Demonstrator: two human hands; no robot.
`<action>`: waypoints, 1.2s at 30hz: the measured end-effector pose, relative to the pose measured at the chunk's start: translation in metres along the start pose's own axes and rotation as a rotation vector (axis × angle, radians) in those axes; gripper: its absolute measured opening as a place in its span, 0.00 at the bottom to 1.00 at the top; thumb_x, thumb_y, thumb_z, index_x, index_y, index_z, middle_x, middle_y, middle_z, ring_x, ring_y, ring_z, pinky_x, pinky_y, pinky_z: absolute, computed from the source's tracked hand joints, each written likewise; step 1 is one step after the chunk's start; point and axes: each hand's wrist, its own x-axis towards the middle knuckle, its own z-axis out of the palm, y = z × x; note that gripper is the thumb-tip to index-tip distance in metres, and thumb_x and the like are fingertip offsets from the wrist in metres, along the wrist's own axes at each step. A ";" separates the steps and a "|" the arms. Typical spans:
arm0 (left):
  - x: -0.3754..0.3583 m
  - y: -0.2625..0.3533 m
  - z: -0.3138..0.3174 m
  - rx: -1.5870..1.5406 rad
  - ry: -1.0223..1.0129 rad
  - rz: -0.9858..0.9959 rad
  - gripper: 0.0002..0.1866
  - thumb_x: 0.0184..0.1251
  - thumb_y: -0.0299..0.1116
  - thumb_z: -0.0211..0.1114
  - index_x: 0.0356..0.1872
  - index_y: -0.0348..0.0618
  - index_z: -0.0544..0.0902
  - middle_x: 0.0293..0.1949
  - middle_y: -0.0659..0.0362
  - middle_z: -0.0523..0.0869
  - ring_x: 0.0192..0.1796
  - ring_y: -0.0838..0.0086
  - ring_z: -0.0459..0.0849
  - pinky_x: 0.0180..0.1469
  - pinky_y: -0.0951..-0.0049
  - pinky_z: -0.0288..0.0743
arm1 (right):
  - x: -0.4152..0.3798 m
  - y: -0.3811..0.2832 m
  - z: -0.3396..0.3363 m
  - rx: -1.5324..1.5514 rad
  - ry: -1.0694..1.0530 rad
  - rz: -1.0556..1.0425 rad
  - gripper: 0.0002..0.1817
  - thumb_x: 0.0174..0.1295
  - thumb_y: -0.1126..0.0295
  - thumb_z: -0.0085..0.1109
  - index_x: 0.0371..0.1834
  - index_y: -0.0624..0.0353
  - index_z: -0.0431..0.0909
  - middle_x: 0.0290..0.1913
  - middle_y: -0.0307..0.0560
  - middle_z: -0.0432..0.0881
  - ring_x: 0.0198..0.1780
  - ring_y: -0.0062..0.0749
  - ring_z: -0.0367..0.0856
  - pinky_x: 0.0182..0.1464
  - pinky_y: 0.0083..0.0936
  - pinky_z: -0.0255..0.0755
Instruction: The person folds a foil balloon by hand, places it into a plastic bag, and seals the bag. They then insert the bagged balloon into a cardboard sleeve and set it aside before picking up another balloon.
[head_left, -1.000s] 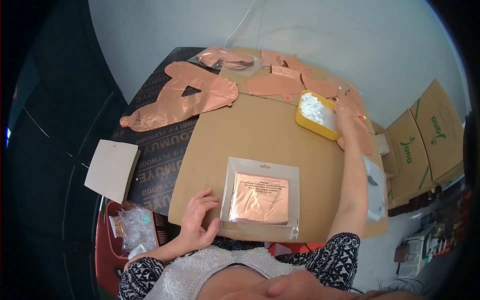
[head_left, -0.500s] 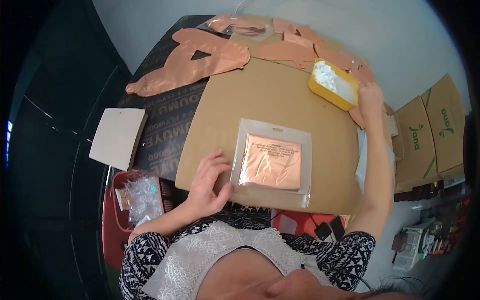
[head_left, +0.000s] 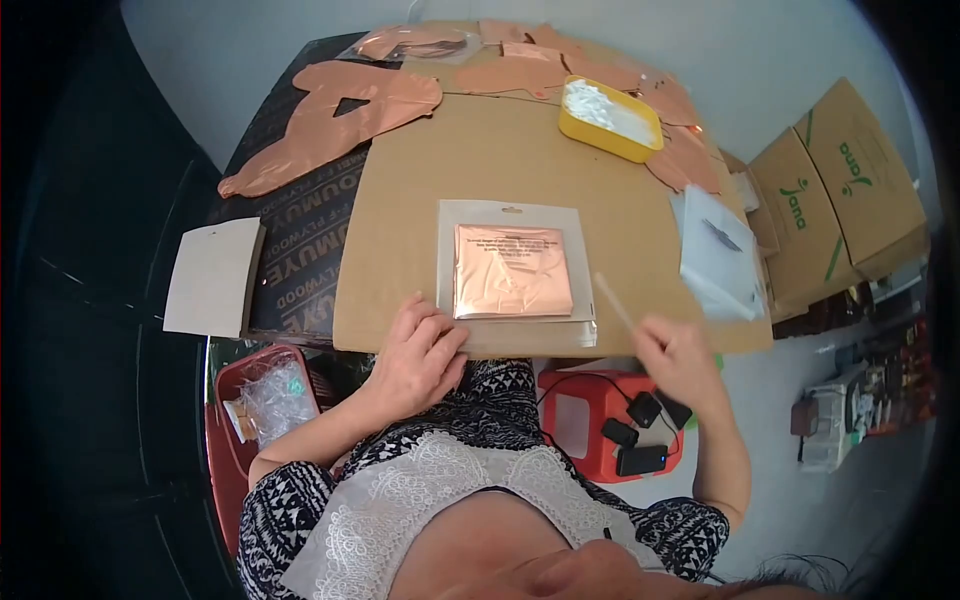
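Note:
A flat clear packet (head_left: 587,290) with a folded copper-coloured foil balloon (head_left: 512,285) inside lies in front of me on brown cardboard (head_left: 500,140). At its lower left corner, my left hand (head_left: 418,355) rests with bent fingers, the fingertips right at the packet's edge. To the right of the packet, my right hand (head_left: 680,360) pinches a thin pale strip (head_left: 613,300), blurred by motion and pointing up and left. Farther back stands a yellow tub (head_left: 612,143) filled with white pieces.
Copper foil shapes (head_left: 350,120) lie along the back. Clear plastic bags (head_left: 715,255) sit at the right edge, a pale box (head_left: 212,275) at the left. Beside the table are Jana cartons (head_left: 800,200), a red stool (head_left: 590,380) with electronics, and a red bin (head_left: 230,380) of plastic wrap.
My right hand has come from the yellow tub to the front right with a thin strip. The left fingers have bent closer together at the packet's corner. The view has shifted.

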 end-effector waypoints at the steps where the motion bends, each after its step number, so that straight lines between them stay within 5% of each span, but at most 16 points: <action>1: 0.001 0.000 -0.001 -0.021 0.002 0.010 0.22 0.47 0.25 0.72 0.47 0.34 0.80 0.45 0.49 0.78 0.52 0.52 0.75 0.63 0.41 0.68 | -0.012 -0.004 0.003 0.033 -0.016 -0.029 0.10 0.62 0.72 0.56 0.24 0.66 0.73 0.18 0.50 0.70 0.20 0.30 0.70 0.26 0.31 0.64; 5: 0.013 -0.002 -0.007 -0.048 0.011 0.058 0.20 0.49 0.24 0.70 0.46 0.33 0.79 0.46 0.48 0.78 0.54 0.50 0.75 0.62 0.44 0.69 | -0.034 -0.011 0.020 -0.108 -0.006 -0.082 0.09 0.55 0.72 0.58 0.20 0.63 0.75 0.20 0.57 0.77 0.24 0.53 0.79 0.28 0.43 0.70; 13: 0.073 -0.020 -0.014 -0.004 -0.106 0.101 0.21 0.58 0.29 0.68 0.51 0.30 0.75 0.60 0.38 0.73 0.64 0.43 0.70 0.65 0.49 0.67 | -0.029 -0.003 0.051 -0.200 0.118 -0.133 0.08 0.54 0.72 0.58 0.20 0.62 0.75 0.20 0.54 0.78 0.24 0.50 0.80 0.28 0.43 0.71; 22: 0.120 -0.073 0.026 0.096 -0.429 0.226 0.42 0.68 0.57 0.59 0.69 0.30 0.63 0.73 0.33 0.57 0.76 0.42 0.53 0.77 0.46 0.47 | -0.004 -0.001 0.072 -0.355 0.258 -0.166 0.11 0.55 0.70 0.59 0.17 0.61 0.78 0.17 0.56 0.78 0.20 0.52 0.80 0.24 0.46 0.74; 28: 0.118 -0.071 0.029 0.052 -0.528 0.180 0.46 0.66 0.63 0.58 0.70 0.31 0.62 0.73 0.34 0.56 0.77 0.42 0.53 0.77 0.43 0.46 | 0.021 0.001 0.082 -0.451 0.306 -0.147 0.14 0.60 0.67 0.61 0.18 0.59 0.78 0.16 0.54 0.78 0.19 0.49 0.81 0.24 0.42 0.75; 34: 0.102 -0.050 0.017 0.233 -0.394 0.161 0.42 0.64 0.63 0.58 0.63 0.31 0.69 0.64 0.35 0.69 0.68 0.46 0.68 0.66 0.48 0.64 | 0.014 0.013 0.085 -0.331 0.376 -0.125 0.19 0.64 0.59 0.60 0.19 0.61 0.78 0.16 0.53 0.79 0.21 0.48 0.82 0.25 0.40 0.75; 36: 0.104 -0.019 0.001 0.345 -0.585 -0.073 0.39 0.64 0.61 0.60 0.59 0.29 0.70 0.59 0.38 0.74 0.65 0.47 0.72 0.62 0.53 0.69 | -0.002 0.010 0.081 -0.175 0.311 -0.067 0.23 0.67 0.56 0.58 0.20 0.63 0.79 0.15 0.52 0.79 0.21 0.45 0.82 0.24 0.37 0.74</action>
